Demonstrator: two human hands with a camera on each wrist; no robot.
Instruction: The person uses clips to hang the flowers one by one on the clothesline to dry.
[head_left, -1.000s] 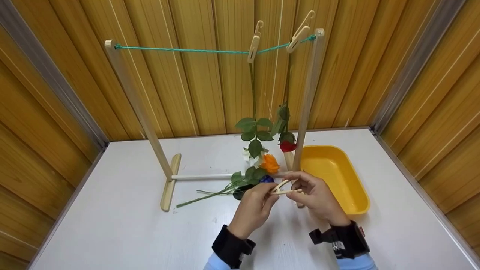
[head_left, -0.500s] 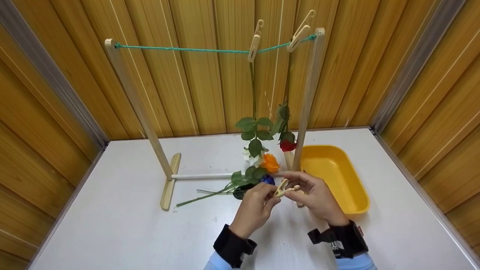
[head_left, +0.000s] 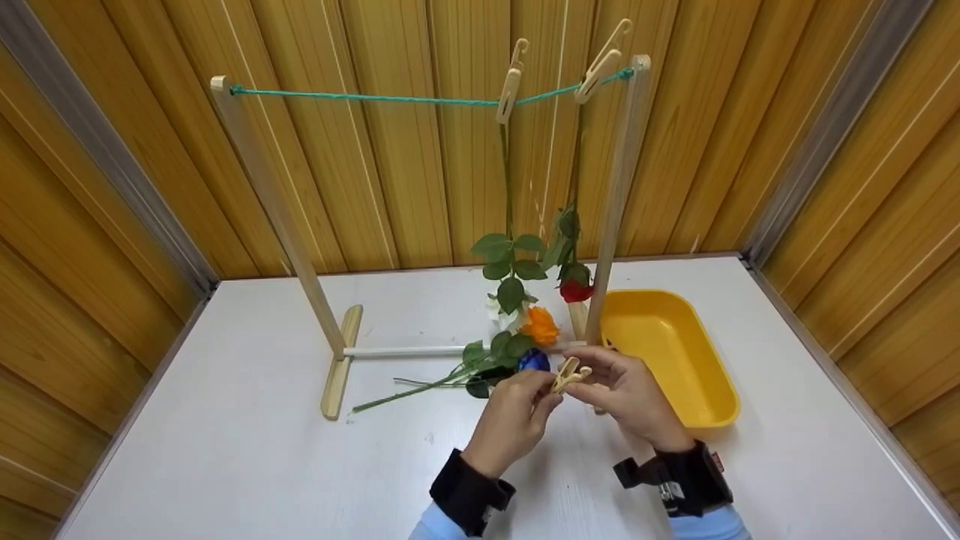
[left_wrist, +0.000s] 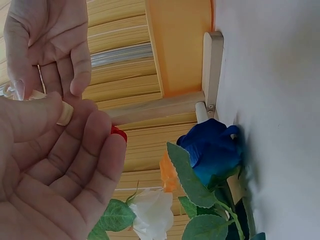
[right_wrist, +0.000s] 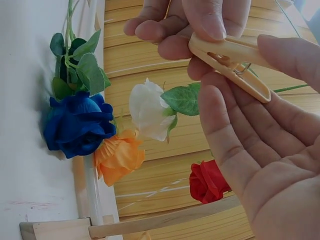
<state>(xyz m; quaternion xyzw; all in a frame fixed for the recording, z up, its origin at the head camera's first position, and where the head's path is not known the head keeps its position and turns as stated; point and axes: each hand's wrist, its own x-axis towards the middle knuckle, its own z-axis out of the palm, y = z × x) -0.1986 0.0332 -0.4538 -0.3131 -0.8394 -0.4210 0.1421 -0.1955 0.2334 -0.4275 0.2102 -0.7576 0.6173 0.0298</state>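
The person's left hand (head_left: 510, 412) and right hand (head_left: 626, 386) are meeting above the desk (head_left: 225, 450), both pinching one pale clothespin (head_left: 568, 377): the left thumb and fingers are pressing on one end, the right thumb and index finger are holding the other, while the remaining right fingers are stretching out loosely. Gripping it from both ends is probably letting the person turn it and steady it at once. Behind, the middle clip (head_left: 508, 96) and the end clip (head_left: 598, 77) are biting the teal cord (head_left: 360, 97) of the wooden stand (head_left: 271, 202), apparently so that the white rose (head_left: 504, 315) and the red rose (head_left: 576, 290) are hanging head down by their stems. The blue rose (head_left: 534, 360) is lying on the desk just beyond the hands, seemingly within easy reach, with the orange rose (head_left: 541, 326) resting right behind it; the yellow basin (head_left: 671, 360) is standing near the right hand, perhaps as a handy container. Compared with a second ago, the pale clothespin is tilting differently, its splayed legs no longer pointing sideways toward the right palm but showing more end-on, while the roses are keeping their places
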